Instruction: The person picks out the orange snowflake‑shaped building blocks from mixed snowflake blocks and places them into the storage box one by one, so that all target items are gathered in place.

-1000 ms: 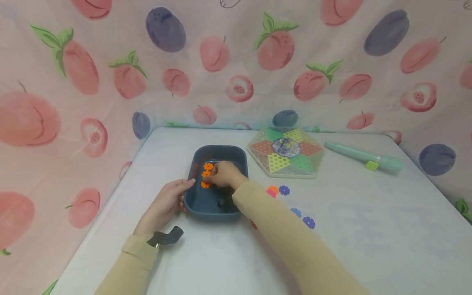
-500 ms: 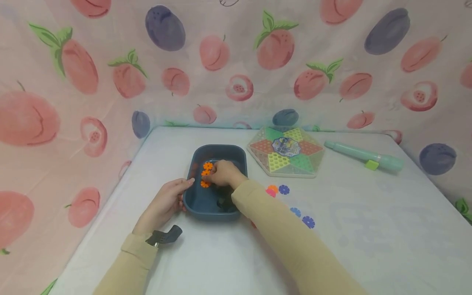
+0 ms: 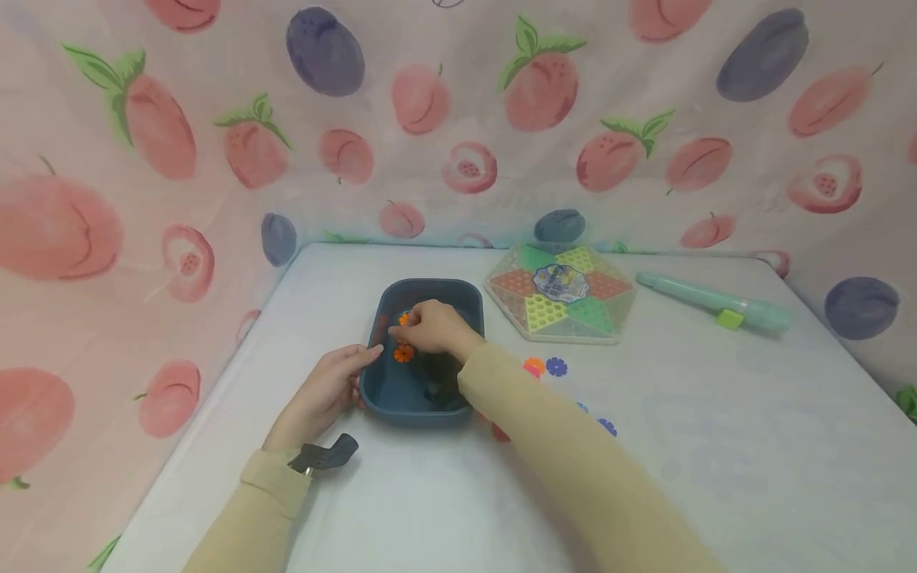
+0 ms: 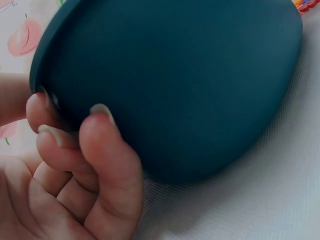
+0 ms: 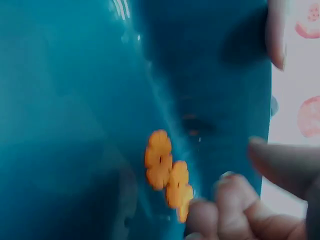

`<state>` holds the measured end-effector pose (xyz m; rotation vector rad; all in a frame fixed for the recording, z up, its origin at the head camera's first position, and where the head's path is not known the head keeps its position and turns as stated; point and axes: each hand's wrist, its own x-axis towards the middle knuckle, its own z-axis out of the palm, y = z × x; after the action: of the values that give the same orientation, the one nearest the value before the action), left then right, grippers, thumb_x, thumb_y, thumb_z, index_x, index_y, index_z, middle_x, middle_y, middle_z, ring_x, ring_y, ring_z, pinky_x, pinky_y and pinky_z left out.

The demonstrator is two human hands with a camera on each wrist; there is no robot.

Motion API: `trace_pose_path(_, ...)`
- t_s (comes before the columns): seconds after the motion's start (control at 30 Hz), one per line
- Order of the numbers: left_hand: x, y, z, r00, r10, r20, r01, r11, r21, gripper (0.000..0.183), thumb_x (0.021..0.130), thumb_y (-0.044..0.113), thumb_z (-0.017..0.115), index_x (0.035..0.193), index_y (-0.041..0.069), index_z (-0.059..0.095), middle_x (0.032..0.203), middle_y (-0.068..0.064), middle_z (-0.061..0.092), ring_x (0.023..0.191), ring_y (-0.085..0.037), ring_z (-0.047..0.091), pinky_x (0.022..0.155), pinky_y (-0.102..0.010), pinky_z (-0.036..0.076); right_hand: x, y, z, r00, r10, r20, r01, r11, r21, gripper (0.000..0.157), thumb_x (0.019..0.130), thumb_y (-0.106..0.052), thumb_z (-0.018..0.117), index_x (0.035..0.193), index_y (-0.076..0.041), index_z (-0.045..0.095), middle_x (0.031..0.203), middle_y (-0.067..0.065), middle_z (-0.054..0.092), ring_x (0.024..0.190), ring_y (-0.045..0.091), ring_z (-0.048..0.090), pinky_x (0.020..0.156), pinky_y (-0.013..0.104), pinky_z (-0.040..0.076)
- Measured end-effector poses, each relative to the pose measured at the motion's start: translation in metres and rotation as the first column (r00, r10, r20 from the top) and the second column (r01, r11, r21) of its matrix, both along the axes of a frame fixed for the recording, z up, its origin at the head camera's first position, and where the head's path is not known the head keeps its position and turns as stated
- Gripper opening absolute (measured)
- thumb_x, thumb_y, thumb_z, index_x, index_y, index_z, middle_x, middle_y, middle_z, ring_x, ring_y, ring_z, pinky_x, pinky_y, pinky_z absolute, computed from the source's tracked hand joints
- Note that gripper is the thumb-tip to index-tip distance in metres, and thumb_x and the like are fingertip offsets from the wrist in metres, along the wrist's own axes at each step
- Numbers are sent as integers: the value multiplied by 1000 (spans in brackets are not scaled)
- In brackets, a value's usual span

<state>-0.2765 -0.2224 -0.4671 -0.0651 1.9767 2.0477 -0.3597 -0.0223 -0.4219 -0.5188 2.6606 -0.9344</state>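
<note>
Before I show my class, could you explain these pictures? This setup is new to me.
No machine here: a person works bare-handed. One picture is from a head camera looking down; the others from each wrist. On a white table stands a dark blue rectangular tub. The left hand holds its side. The right hand reaches in over orange flower-shaped pieces, thumb and fingers apart, apparently holding nothing. To the tub's right lie a hexagonal star-patterned box, a pale green tube and more coloured flower-shaped pieces.

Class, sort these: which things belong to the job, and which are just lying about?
In the job: left hand; right hand; dark blue tray; orange pieces inside; probably the loose pieces outside.

Seemingly lying about: hexagonal game board; green tube.
</note>
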Motion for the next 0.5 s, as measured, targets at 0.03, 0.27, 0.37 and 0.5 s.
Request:
trace_pose_path(0.03,0,0,0,1000,3,4,-3,1000,1,35,101,35,66,96,2,56,66,-1,48,58,-17,47,56,-28,45,0,2,3,1000,10,-2,-10,1000,-7,35,96,-47,70,87,-13,68,74,0,65,65,16,61,61,29,47)
trace_pose_path(0.27,1,-2,-1,1000,8,12,-8,1000,-11,42,100,39,68,96,0,54,66,-1,48,58,-17,47,57,-28,45,3,26,24,998,68,4,-67,995,-73,32,95,-44,71,98,-12,71,92,9,73,73,20,70,70,33,55)
trace_pose_path(0.37,0,-1,-1,1000,9,6,-9,1000,-2,43,100,39,68,97,-2,54,67,-2,50,58,-17,47,56,-28,46,5,42,27,998,62,-9,-63,993,-102,30,95,-45,71,98,-14,71,96,10,73,78,24,69,71,35,54)
trace_pose_path(0.5,-1,0,0,1000,7,7,-7,1000,-11,42,100,39,68,98,-2,55,68,-2,51,58,-17,48,57,-28,45,9,65,30,998,29,-51,-34,993,-111,32,95,-50,69,98,-19,70,92,4,70,78,25,62,70,37,51)
